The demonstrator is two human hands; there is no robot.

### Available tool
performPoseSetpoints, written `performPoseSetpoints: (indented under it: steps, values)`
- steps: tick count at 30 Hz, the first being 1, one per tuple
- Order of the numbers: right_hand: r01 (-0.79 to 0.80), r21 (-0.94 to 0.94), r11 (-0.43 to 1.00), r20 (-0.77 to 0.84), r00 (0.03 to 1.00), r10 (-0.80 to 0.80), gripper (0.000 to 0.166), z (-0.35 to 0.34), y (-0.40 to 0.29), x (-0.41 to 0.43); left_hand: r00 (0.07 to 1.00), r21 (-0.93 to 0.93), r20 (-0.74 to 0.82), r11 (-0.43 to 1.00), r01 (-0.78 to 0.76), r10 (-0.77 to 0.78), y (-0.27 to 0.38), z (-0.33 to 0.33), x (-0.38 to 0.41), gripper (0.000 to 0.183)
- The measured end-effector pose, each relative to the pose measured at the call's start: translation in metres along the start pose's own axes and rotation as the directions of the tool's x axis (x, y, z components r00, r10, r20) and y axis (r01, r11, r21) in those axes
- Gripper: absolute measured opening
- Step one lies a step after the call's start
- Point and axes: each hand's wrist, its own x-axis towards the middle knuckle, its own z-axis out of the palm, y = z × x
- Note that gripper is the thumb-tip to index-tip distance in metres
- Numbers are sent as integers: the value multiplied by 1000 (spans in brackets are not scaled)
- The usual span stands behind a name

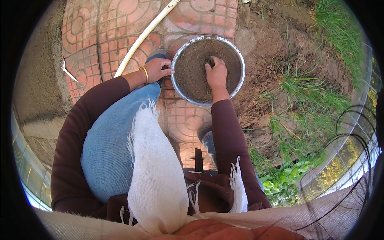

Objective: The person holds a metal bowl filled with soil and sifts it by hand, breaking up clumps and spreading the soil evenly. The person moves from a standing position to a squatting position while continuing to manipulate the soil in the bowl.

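In front of me a round metal basin [241, 82] with a shiny rim stands on the red patterned paving. Brown, crumbly soil [192, 78] fills much of its inside. At the left rim is my left hand [157, 69], a gold-coloured bangle on its wrist; its thumb and fingers hold the edge. My right hand [217, 72] reaches over the near right rim into the soil. Its fingers are bent, the thumb is a little apart from them, and dark soil shows between. Whether it grips any soil is not clear.
A pale hose [144, 36] runs across the paving [129, 18] left of the basin. To the right lies bare earth [255, 54] with tufts of grass-like green plants [309, 90]. My jeans-clad knee [120, 135] and a white fringed scarf [156, 168] fill the near middle.
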Motion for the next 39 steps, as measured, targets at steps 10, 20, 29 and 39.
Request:
performPoseSetpoints:
  steps: [10,20,29,39]
  values:
    - [-251,84,964,-24,967,254,31,-27,16,-21,1000,-41,-7,999,-6,6,-3,1,-1,27]
    - [-146,-152,978,18,989,150,24,-28,27,-28,1000,-13,4,1000,-16,16,-7,1,2,28]
    - [-201,82,976,-106,972,209,25,-24,33,-33,999,-10,0,999,-37,37,-2,0,1,26]
    - [-5,81,997,-72,997,11,61,-13,-8,-69,1000,-28,-2,999,-27,27,-2,2,3,26]
